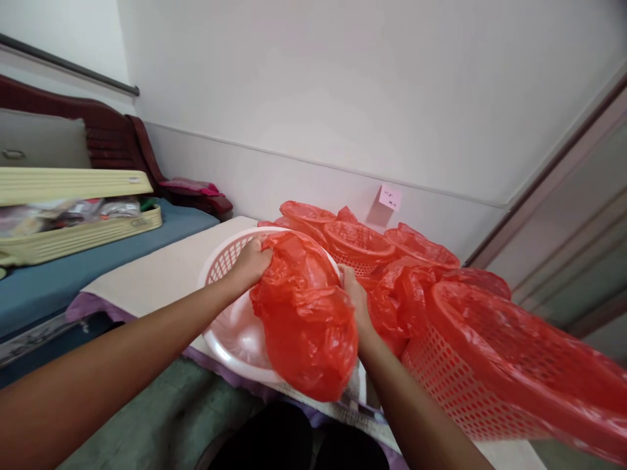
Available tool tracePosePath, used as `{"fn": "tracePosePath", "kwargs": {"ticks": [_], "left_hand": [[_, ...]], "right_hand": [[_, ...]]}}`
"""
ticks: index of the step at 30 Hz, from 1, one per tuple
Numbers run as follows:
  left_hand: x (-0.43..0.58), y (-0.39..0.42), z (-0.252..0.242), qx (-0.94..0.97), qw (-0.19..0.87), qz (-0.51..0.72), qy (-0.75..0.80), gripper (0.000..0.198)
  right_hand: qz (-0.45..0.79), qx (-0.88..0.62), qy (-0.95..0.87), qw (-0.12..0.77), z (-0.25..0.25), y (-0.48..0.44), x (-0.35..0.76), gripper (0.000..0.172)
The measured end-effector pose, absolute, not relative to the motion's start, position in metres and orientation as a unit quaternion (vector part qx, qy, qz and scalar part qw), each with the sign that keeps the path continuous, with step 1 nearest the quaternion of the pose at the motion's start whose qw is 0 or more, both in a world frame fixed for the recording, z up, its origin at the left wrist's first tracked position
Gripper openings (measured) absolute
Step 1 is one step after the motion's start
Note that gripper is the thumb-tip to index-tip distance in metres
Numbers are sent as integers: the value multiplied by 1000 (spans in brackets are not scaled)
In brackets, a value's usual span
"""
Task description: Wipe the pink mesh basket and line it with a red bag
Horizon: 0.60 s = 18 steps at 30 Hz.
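Both hands are on the red bag [304,320]. The left hand [252,261] is clenched on its edge at the far rim of the pale basket [235,336]. The right hand [353,294] grips the opposite side, fingers tucked behind the film. The bag billows between the hands, over the tilted basket on the table [157,277]. This looks like the spreading step, and the thin film calls for an even pull from both sides. Just right of the right hand, lined baskets [470,365] crowd in.
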State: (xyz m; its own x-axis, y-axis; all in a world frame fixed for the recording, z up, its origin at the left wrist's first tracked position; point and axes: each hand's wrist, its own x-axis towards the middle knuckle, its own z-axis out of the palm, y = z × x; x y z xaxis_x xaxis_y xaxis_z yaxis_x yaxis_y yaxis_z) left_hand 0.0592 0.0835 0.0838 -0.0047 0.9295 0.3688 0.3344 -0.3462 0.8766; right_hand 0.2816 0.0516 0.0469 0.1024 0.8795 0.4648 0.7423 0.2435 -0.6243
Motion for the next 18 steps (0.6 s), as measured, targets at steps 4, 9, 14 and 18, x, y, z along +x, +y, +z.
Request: {"fn": "tracePosePath", "kwargs": {"ticks": [4, 9, 14, 18], "left_hand": [[55, 80, 78, 650, 306, 497, 487, 21], [52, 77, 78, 647, 297, 484, 509, 17], [53, 81, 81, 636, 275, 500, 519, 24], [54, 80, 80, 654, 252, 481, 527, 22]], "right_hand": [[69, -644, -653, 393, 51, 56, 274, 51], [82, -634, -657, 399, 51, 61, 274, 49], [95, -605, -657, 438, 46, 61, 280, 44], [96, -611, -653, 437, 45, 62, 281, 43]]}}
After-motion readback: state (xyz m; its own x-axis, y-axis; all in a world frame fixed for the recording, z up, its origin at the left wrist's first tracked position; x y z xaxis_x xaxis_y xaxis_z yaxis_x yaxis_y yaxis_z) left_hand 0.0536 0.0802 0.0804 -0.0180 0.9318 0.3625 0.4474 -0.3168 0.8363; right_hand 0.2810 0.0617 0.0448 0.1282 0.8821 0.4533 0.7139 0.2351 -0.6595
